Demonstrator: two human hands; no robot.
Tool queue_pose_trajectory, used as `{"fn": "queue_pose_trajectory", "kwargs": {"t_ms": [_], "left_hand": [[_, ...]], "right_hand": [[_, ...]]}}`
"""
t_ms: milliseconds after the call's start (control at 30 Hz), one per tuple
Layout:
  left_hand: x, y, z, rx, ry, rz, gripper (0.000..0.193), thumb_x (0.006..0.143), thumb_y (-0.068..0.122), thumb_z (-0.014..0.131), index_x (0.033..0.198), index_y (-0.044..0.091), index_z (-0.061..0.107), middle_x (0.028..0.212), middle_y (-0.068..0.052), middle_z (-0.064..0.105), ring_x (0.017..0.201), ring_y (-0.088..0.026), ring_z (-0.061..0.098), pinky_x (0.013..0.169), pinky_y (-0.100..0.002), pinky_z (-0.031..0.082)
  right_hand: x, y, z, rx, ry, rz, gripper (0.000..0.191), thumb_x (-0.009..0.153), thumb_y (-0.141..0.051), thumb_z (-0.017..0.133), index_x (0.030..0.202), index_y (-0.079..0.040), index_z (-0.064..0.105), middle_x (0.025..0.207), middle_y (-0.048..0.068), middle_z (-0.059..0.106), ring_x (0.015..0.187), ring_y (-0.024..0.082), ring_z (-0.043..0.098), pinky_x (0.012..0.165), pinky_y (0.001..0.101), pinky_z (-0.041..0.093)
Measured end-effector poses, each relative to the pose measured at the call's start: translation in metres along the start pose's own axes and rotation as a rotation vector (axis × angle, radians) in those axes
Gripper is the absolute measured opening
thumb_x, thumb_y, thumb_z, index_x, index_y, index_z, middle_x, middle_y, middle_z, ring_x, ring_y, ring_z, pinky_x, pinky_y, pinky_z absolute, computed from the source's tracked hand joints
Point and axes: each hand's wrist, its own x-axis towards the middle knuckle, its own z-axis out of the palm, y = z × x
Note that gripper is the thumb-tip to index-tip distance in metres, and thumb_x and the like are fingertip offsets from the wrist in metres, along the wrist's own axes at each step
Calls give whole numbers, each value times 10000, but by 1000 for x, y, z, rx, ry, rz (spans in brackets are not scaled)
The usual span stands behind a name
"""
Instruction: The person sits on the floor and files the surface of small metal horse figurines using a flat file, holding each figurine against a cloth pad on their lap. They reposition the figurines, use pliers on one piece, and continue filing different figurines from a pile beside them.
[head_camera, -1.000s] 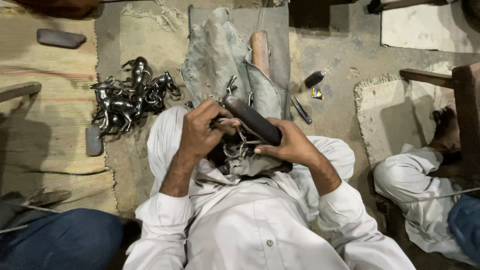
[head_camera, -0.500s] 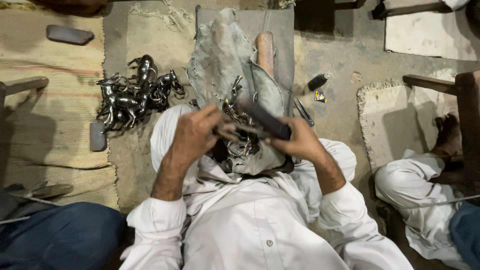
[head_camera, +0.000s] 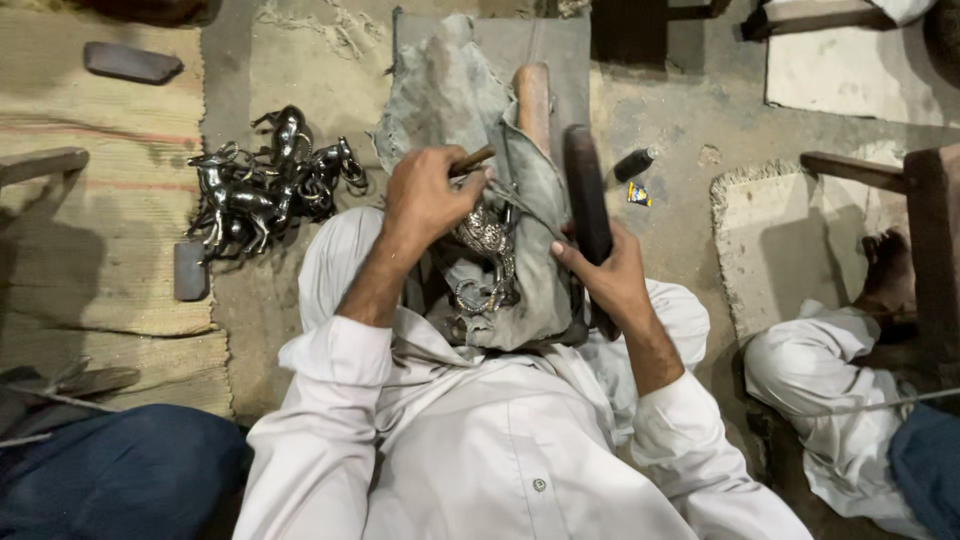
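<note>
**One figure in hand, a heap finished**

Head view: my left hand (head_camera: 425, 195) is gripping a wooden-handled tool (head_camera: 472, 159) over the silver figure (head_camera: 487, 235) at centre; my right hand (head_camera: 605, 275) is clasping a dark bar (head_camera: 587, 195). Shiny horse figures (head_camera: 262, 185) are lying upper left, seemingly finished.

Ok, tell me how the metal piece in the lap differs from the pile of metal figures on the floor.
The metal piece is a single one, pale silver, lying on the grey cloth beside the left hand. The pile of figures holds several, darker and glossy, horse-like, lying untouched on the floor by the woven mat. Both are shiny cast metal. The right hand holds a dark block.
</note>
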Motion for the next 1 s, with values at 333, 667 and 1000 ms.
{"fn": "queue_pose_trajectory", "kwargs": {"t_ms": [333,667,1000], "left_hand": [[45,-11,-8,84,-247,41,350,879,378,752,869,29,776,642,-175,661,615,-338,670,625,-481,489],[69,-7,-4,338,-287,74,319,856,358,804,922,47,785,880,-193,742,841,-369,710,810,-507,543],[75,0,-8,311,-362,-17,398,879,409,797,917,14,773,810,-206,736,760,-349,730,748,-500,557]], "right_hand": [[-6,2,10,13,-11,-177,275,884,-104,831,1082,-5,669,914,-34,677,835,32,613,765,213,528],[-1,-22,23,-8,-3,-165,377,842,-184,875,1107,-2,679,932,0,674,854,63,617,781,249,527],[-18,-97,60,-504,-196,-543,1066,587,-282,959,1494,-75,439,1387,251,614,1251,417,620,1048,464,493]]}}
